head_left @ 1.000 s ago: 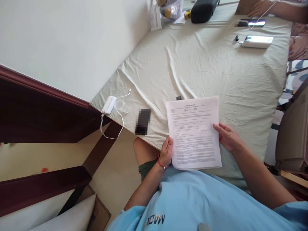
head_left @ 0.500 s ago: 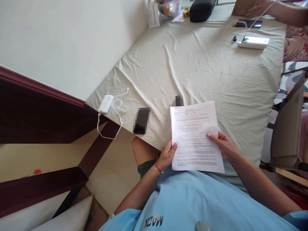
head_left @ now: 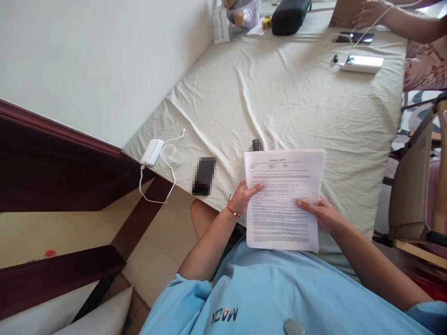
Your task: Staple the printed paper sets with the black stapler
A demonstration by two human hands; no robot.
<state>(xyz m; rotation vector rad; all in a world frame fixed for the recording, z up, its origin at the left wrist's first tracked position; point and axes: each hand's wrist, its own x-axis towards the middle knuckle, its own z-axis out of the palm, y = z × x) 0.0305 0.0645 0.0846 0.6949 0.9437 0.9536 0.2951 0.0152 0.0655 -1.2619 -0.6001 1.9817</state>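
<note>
Pale greenish-white cloth, creased, over the whole counter (head_left: 296, 107); from where I stand it is the biggest thing here.

Next in size: a stack of printed sheets (head_left: 275, 214), top page face up, at the near side against the wearer's blue shirt. Whether it rests on the cloth or is held just above it, I can't tell. My reading: light, floppy as single pages, a bit stiffer as a pile; sheets liable to slide over one another, edges easily creased. Best hold is by both long sides, thumbs on top, fingers beneath.

The stack sits between the two hands. Left hand (head_left: 242, 197) at its left edge, above mid-height, thumb reaching flat over the print. Right hand (head_left: 324, 215) on the opposite edge, slightly lower, thumb pressed on the page. Both part-closed, paper pinched from the sides; most fingers hidden underneath. Far right corner: another person's hand (head_left: 372, 14), by brown board.

Smaller: a dark flat rectangle (head_left: 204, 176), blurred out, left of the left hand, well apart from the paper. Then a white box (head_left: 152, 152) with a cable looping over the counter's edge. Smallest: a black stub (head_left: 256, 144) just beyond the stack's top edge.
</note>
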